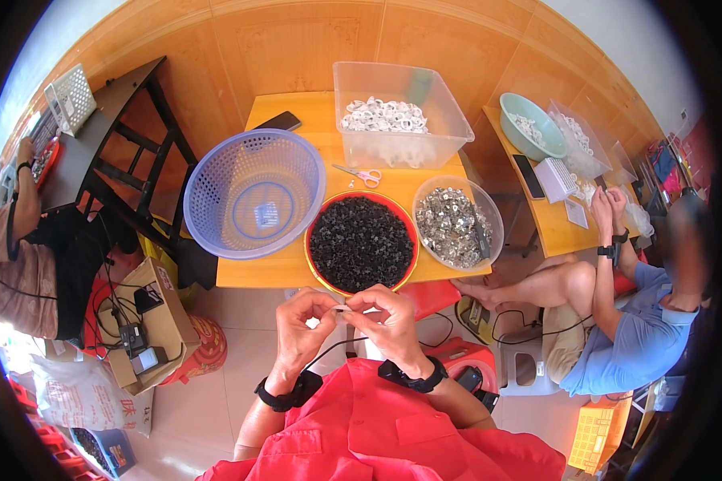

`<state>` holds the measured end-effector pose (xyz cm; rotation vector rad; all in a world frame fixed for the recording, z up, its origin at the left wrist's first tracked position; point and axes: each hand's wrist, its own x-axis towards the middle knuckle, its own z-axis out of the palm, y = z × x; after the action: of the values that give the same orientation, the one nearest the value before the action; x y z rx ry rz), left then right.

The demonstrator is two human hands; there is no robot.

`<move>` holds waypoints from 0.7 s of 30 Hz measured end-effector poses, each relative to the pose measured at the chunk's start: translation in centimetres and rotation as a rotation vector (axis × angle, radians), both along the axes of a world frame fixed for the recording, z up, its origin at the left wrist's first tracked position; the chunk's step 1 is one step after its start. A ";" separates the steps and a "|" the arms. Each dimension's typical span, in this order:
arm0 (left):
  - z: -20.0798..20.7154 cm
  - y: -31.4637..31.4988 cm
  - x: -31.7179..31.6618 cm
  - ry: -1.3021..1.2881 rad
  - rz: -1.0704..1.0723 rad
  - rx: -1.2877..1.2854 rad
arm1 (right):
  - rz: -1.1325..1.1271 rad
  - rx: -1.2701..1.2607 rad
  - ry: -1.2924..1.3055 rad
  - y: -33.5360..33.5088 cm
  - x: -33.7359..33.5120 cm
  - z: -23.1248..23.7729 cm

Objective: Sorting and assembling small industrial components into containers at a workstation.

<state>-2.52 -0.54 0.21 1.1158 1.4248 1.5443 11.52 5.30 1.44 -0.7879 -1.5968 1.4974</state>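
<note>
Close in front of my red shirt, my left hand [303, 327] and my right hand [385, 325] meet at their fingertips. Between them is a small pale grey piece [341, 309], pinched by both; its kind is too small to tell. Just beyond stands a red-rimmed round tray [416, 240] heaped with small black parts [361, 240]. To its right, a clear round tub [497, 220] holds shiny metal pieces [449, 220] and a dark slim tool [482, 236]. Pink-handled scissors [367, 176] lie behind the black parts.
A blue perforated basket [208, 164] stands on the left of the yellow table [297, 272]. Behind is a clear bin [401, 150] with white rings; a phone [279, 121] lies near it. People sit at side tables left and right. An open cardboard box [172, 309] stands left.
</note>
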 end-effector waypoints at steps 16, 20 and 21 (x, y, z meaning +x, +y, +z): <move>3.1 -1.2 1.8 0.549 0.160 0.329 | -0.142 0.303 -0.001 -1.7 0.3 0.7; 4.2 -2.1 2.1 0.695 0.165 0.479 | -0.234 0.594 0.005 -2.4 0.8 2.9; 4.1 -2.1 2.2 0.696 0.165 0.480 | -0.235 0.595 0.006 -2.6 0.8 2.9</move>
<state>-0.31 -2.65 4.28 2.0118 1.6486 1.7575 12.30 2.74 4.31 -0.5958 -1.7470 0.7898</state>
